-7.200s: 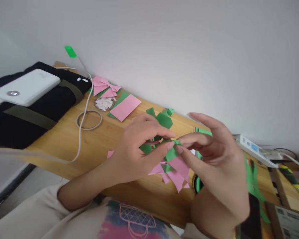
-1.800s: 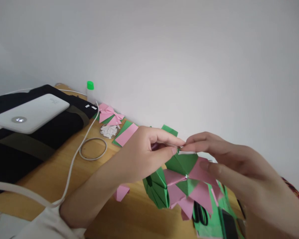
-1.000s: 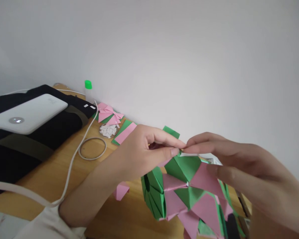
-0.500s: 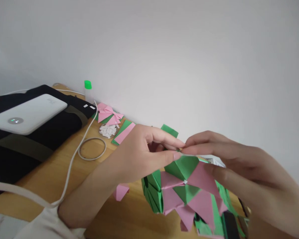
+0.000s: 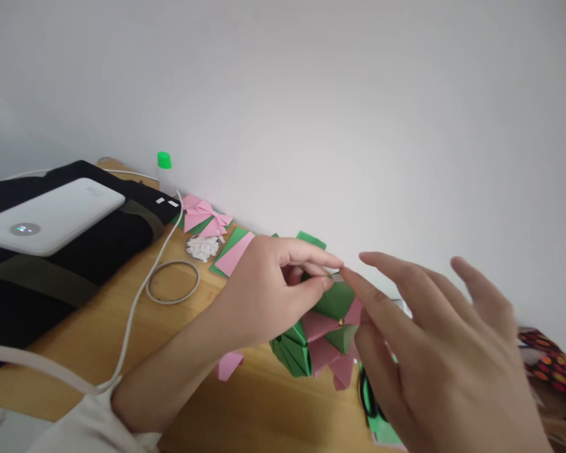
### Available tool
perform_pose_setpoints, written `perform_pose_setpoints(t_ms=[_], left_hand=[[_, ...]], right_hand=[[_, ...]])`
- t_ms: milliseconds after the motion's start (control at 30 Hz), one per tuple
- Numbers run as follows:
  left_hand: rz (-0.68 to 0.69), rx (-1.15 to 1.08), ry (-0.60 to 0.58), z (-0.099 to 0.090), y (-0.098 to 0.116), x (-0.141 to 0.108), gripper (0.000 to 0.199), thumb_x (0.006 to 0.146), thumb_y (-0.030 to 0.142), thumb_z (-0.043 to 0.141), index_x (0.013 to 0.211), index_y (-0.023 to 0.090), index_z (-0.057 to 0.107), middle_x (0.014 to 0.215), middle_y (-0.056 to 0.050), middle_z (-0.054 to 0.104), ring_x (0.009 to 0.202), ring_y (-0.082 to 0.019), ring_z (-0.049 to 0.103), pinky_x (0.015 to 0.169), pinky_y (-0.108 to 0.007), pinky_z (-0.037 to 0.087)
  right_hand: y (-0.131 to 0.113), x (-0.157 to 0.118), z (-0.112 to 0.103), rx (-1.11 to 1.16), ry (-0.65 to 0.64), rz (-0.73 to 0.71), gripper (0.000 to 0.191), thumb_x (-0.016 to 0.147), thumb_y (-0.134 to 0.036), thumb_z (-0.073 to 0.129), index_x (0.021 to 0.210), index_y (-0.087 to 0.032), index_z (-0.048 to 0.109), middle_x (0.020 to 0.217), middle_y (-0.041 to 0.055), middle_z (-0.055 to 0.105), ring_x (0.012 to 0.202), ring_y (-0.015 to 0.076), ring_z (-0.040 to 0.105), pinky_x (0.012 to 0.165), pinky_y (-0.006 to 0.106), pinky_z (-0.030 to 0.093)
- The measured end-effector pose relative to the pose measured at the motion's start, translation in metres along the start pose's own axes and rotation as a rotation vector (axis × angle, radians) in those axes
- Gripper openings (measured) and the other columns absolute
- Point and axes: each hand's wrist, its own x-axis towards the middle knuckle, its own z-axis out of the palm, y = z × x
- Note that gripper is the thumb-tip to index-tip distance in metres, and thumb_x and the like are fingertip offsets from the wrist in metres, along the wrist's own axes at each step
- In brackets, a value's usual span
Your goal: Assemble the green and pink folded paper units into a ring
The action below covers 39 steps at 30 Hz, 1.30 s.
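My left hand point(image 5: 268, 296) is closed, thumb and index finger pinching the top edge of a folded green and pink paper model point(image 5: 337, 302). My right hand point(image 5: 434, 340) has its fingers spread. Its index fingertip touches the model's top edge beside my left fingertips, and the thumb lies against the model's right side. Green folded units form the model's left part, with pink flaps pointing down. The right hand covers much of its right side. Below that hand, black scissor handles point(image 5: 368, 393) partly show over green paper point(image 5: 385, 434).
Behind my left hand lie a pink and green folded paper piece point(image 5: 202, 214), a dish of white paper bits point(image 5: 202, 248), paper strips point(image 5: 233, 253) and a ring point(image 5: 173, 282). A glue bottle point(image 5: 165, 173), a white power bank point(image 5: 51, 217) on black cloth and a cable point(image 5: 136, 302) are leftward.
My right hand has come off the model's right side and spread its fingers, leaving the index finger at the top edge. The model has turned slightly. My left hand keeps its pinch.
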Motion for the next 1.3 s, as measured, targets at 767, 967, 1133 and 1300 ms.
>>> perform_pose_setpoints(t_ms=[767, 967, 1133, 1300], left_hand=[[-0.041, -0.112, -0.083, -0.011, -0.001, 0.003, 0.017, 0.076, 0.013, 0.066, 0.082, 0.024, 0.078, 0.059, 0.003, 0.065, 0.051, -0.007, 0.05, 0.043, -0.018, 0.035], [-0.052, -0.087, -0.089, -0.011, -0.002, 0.001, 0.014, 0.078, 0.017, 0.068, 0.083, 0.026, 0.078, 0.062, 0.003, 0.068, 0.053, -0.008, 0.052, 0.045, -0.02, 0.037], [-0.016, -0.048, -0.098, -0.012, -0.002, 0.001, 0.015, 0.079, 0.018, 0.067, 0.085, 0.027, 0.078, 0.063, 0.004, 0.068, 0.052, -0.007, 0.05, 0.044, -0.019, 0.035], [0.05, 0.031, -0.061, -0.011, 0.002, 0.0, 0.019, 0.077, 0.012, 0.064, 0.084, 0.024, 0.077, 0.06, 0.004, 0.064, 0.054, -0.008, 0.051, 0.045, -0.018, 0.037]], right_hand=[[0.045, 0.036, -0.002, 0.961, -0.302, 0.291, 0.012, 0.081, -0.038, 0.068, 0.081, -0.028, 0.073, 0.095, 0.0005, 0.071, 0.085, 0.0161, 0.066, 0.072, 0.025, 0.053], [0.045, 0.036, -0.003, 1.001, -0.325, 0.343, 0.016, 0.083, -0.041, 0.066, 0.078, -0.026, 0.071, 0.092, 0.0011, 0.07, 0.08, 0.0169, 0.066, 0.066, 0.027, 0.052], [0.046, 0.037, -0.002, 1.097, -0.4, 0.385, 0.018, 0.084, -0.041, 0.065, 0.079, -0.024, 0.068, 0.089, 0.0016, 0.069, 0.08, 0.0179, 0.065, 0.07, 0.03, 0.052], [0.046, 0.035, 0.003, 1.12, -0.375, 0.38, 0.014, 0.084, -0.038, 0.065, 0.078, -0.025, 0.067, 0.087, 0.0, 0.068, 0.081, 0.0167, 0.064, 0.071, 0.028, 0.049]])
